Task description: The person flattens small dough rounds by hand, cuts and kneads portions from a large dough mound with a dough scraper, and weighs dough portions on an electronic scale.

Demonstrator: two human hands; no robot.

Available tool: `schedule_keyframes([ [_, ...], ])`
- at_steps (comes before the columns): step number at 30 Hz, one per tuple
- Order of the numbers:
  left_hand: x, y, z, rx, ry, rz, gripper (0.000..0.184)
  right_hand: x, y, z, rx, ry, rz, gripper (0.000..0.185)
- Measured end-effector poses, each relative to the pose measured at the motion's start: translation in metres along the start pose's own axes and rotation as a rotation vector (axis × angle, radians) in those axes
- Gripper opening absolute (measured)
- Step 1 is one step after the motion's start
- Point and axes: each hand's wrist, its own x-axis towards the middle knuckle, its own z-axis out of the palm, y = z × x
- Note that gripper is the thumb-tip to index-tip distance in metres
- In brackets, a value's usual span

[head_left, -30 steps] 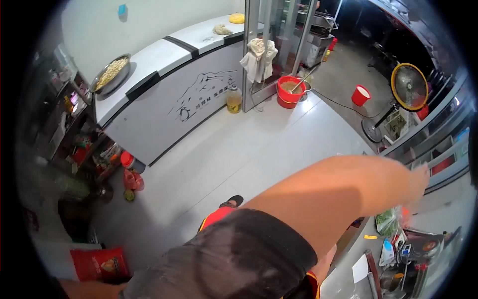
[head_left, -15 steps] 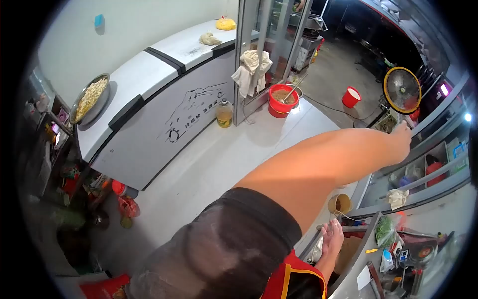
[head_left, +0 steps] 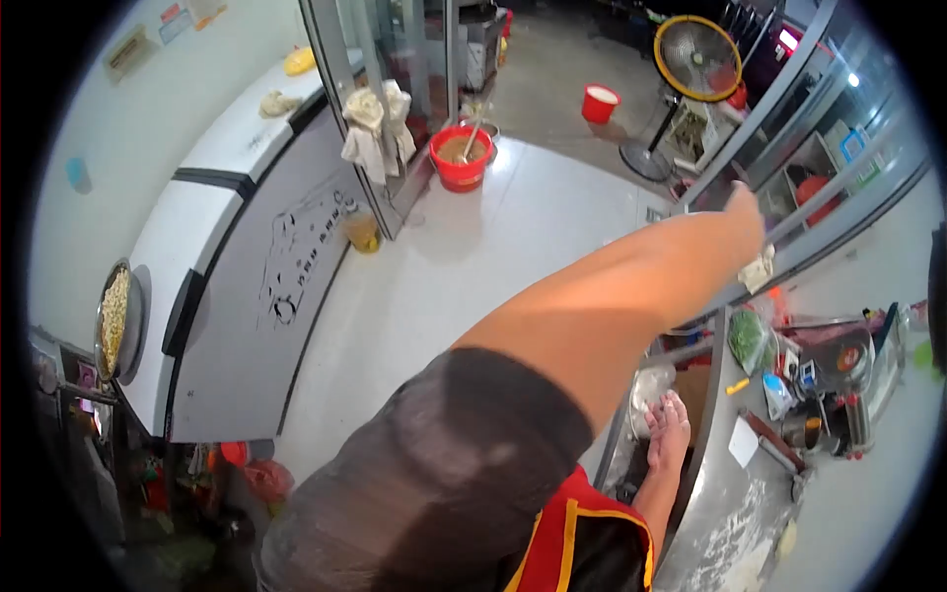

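Observation:
My left arm stretches across the middle of the view in a dark sleeve. My left hand (head_left: 747, 219) is at its far end, in front of the glass partition's metal frame and near a white cloth (head_left: 758, 270). Its fingers are turned away and blurred, so any grip is hidden. Lower down, my right hand (head_left: 668, 429) has its fingers apart and holds nothing; whitish powder shows on the fingertips. Beside it is a clear plastic bag or wrap (head_left: 646, 390), above an open compartment next to the metal worktop (head_left: 725, 493). A red apron with yellow trim covers my body.
A white chest counter (head_left: 187, 222) on the left carries a bowl of pale pieces (head_left: 115, 321) and dough (head_left: 280, 103). A red bucket (head_left: 461, 176) stands by the doorway. Farther out are a smaller red bucket (head_left: 599, 107) and a standing fan (head_left: 697, 59). Greens in a bag (head_left: 750, 340) lie on the worktop.
The view has turned to the right, so the counter and buckets appear farther left. More of the floury worktop shows. My right hand stays open, and my left arm remains stretched out.

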Motion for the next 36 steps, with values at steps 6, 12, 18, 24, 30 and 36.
schedule_keyframes([
  [6,0.043,0.157,-0.07,-0.125,0.089,0.336,0.034,-0.068,-0.009,-0.075,0.091,0.087,0.113,0.034],
  [12,0.099,0.285,-0.133,-0.184,0.138,0.563,0.038,-0.085,0.006,-0.188,0.17,0.19,0.056,0.033],
  [18,0.149,0.422,-0.192,-0.166,0.185,0.767,0.042,-0.099,0.016,-0.285,0.277,0.323,-0.016,0.031],
  [24,0.174,0.567,-0.24,-0.229,0.237,1.009,0.047,-0.13,0.031,-0.373,0.338,0.545,-0.107,0.031],
  [30,0.145,0.686,-0.234,-0.339,0.146,1.317,0.053,-0.181,0.058,-0.427,0.129,0.822,-0.126,0.042],
  [36,0.136,0.705,-0.047,-0.688,0.177,1.486,0.063,-0.199,0.11,-0.45,-0.023,1.173,-0.126,0.039],
])
